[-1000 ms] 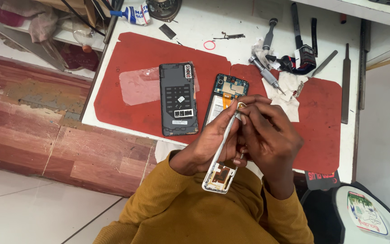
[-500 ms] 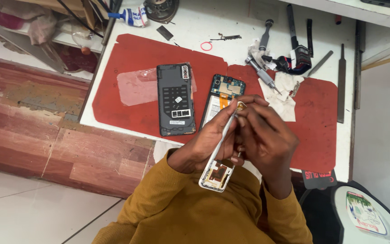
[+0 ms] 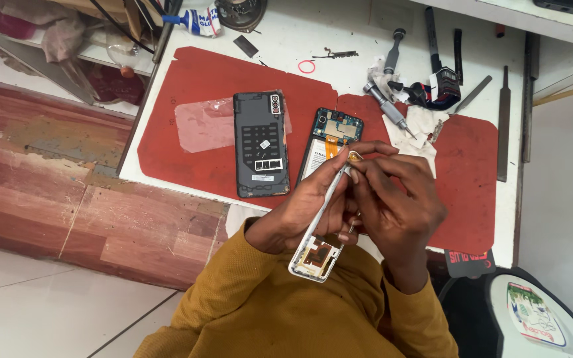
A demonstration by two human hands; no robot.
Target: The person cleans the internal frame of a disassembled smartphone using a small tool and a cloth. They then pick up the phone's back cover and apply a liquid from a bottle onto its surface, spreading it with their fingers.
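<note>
Floorboards of worn red-brown wood (image 3: 67,199) fill the left of the frame, below a white bench (image 3: 339,33) covered by a red work mat (image 3: 193,159). On the mat lies a sheet of clear film (image 3: 200,122), and just right of it a dark phone back cover (image 3: 261,144), inner side up. Beside that rests an opened phone body (image 3: 329,136) with its circuit board exposed, partly hidden by the hands. The person's left hand (image 3: 310,202), in a mustard-yellow sleeve (image 3: 253,298), grips a white phone frame (image 3: 319,235) raised on edge above the near rim of the bench, fingers closed around its long side. The right hand (image 3: 396,205) meets it from the other side, thumb and forefinger pinched on a small gold-coloured part (image 3: 354,157) at the frame's upper end; what the part is cannot be made out. Farther right, crumpled white tissue (image 3: 419,126) lies on the mat with a precision screwdriver (image 3: 386,106) across it, other hand tools just behind. Two long metal files (image 3: 503,126) sit along the bench's right edge.
</note>
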